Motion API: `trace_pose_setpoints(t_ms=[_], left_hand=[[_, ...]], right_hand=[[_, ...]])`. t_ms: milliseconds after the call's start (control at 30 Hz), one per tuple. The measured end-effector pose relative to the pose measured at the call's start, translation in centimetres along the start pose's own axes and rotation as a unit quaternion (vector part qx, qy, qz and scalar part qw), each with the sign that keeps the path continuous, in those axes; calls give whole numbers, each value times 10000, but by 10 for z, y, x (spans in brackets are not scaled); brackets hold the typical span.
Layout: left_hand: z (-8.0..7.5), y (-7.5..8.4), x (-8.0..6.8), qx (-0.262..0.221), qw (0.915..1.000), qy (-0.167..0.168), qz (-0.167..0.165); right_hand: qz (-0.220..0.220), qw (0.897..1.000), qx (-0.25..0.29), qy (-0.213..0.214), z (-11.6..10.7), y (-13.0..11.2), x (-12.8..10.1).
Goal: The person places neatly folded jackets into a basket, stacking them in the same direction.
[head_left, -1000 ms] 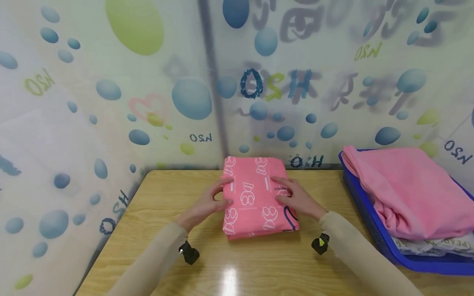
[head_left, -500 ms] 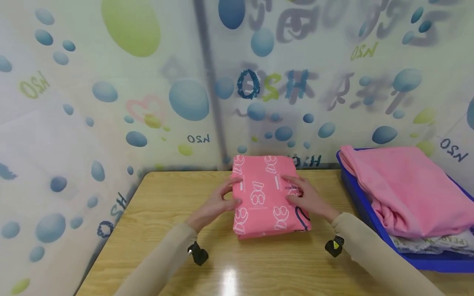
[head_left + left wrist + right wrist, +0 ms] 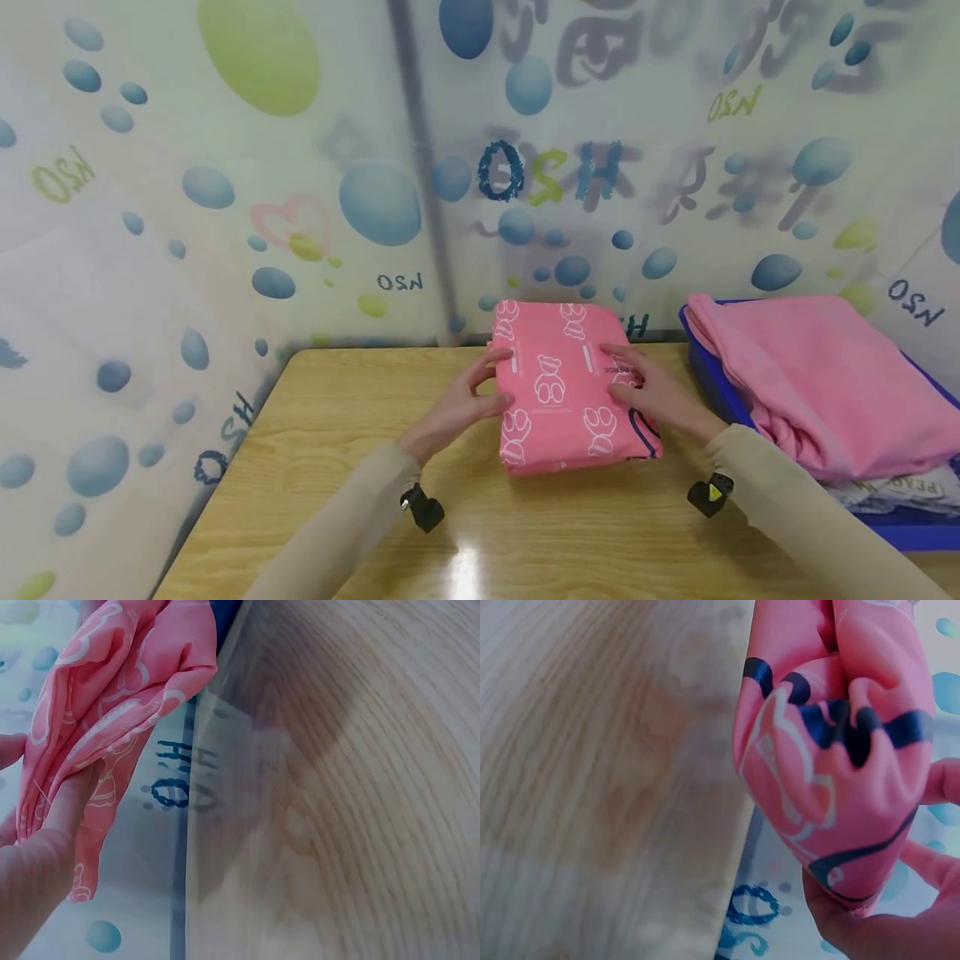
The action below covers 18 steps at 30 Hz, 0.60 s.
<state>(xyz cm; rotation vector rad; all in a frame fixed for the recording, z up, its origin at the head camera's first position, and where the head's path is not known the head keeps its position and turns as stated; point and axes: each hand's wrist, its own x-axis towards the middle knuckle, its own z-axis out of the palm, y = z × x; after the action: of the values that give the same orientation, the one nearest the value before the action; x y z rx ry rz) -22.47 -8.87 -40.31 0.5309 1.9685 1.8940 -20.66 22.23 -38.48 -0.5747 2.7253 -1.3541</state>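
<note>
A folded pink cloth (image 3: pixel 558 387) with white bear outlines and a dark blue curved line is held between both hands, above the wooden table (image 3: pixel 352 408). My left hand (image 3: pixel 468 408) grips its left edge. My right hand (image 3: pixel 663 400) grips the right edge. In the left wrist view, the left fingers (image 3: pixel 67 802) reach under the stacked folds, with the thumb on the other side. The right wrist view shows the bunched end of the cloth (image 3: pixel 840 772) between the right thumb and fingers, apart from the tabletop. The underside is hidden in the head view.
A blue plastic basket (image 3: pixel 911 533) stands at the right of the table. It holds plain pink fabric (image 3: pixel 832 375) over white printed fabric (image 3: pixel 903 492). Behind the table hangs a pale curtain (image 3: pixel 315 150) with blue and green spots.
Both hands have carried the folded cloth to the right, towards the basket, and raised it slightly. Their hold on it looks the same. The view has shifted a little.
</note>
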Motion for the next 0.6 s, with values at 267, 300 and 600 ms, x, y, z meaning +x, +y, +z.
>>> trace_pose_setpoints(t_ms=[267, 300, 600], left_hand=[[13, 11, 10, -145, 9997, -171, 139], [14, 12, 11, -148, 9996, -179, 147], [32, 22, 22, -180, 9995, -153, 190]], right_hand=[[-63, 9984, -542, 157, -29, -5, -7], [-91, 9980, -599, 163, -32, -6, -7], [-273, 9980, -552, 156, -51, -3, -15]])
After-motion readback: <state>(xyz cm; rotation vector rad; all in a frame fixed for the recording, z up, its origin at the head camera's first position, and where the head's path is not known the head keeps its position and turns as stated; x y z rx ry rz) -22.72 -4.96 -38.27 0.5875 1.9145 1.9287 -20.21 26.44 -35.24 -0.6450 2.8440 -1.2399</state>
